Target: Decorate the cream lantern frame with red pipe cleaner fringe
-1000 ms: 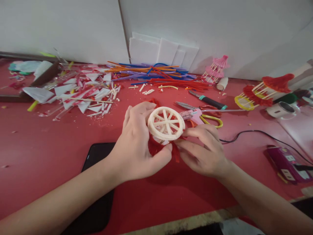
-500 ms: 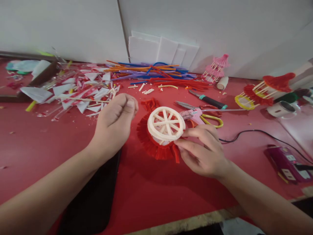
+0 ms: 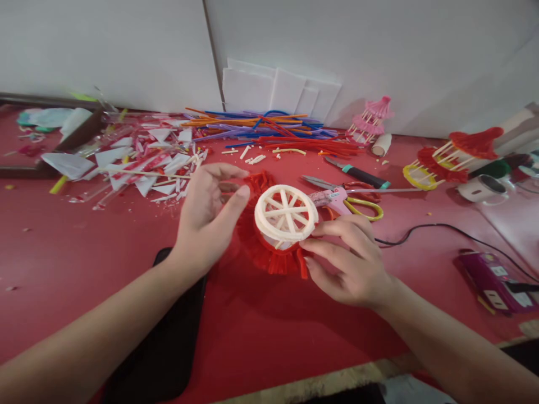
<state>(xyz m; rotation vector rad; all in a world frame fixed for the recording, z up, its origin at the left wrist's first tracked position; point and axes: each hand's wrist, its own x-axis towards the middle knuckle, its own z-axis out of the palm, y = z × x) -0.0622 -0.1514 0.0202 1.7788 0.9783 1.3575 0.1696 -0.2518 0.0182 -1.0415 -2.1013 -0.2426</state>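
Observation:
A cream spoked wheel [image 3: 286, 213] sits on top of a red fringed straw skirt [image 3: 269, 255] in the middle of the red table [image 3: 84, 241]. My right hand [image 3: 351, 261] pinches the wheel's near right edge and the red fringe beneath it. My left hand [image 3: 208, 216] hovers just left of the piece, fingers apart, thumb and forefinger reaching toward the red fringe; it holds nothing that I can see.
Scissors [image 3: 345, 191] and a pink glue gun [image 3: 332, 197] lie just behind the wheel. Coloured straws [image 3: 269, 129] and paper scraps [image 3: 138, 157] cover the back. Finished straw models [image 3: 455, 157] stand at the right. A black phone [image 3: 164, 348] lies under my left forearm; a power strip [image 3: 492, 280] lies at the right.
My left hand let go of the piece, drew back left into a fist, then opened and came back toward the red fringe. My right hand kept its pinch on the wheel.

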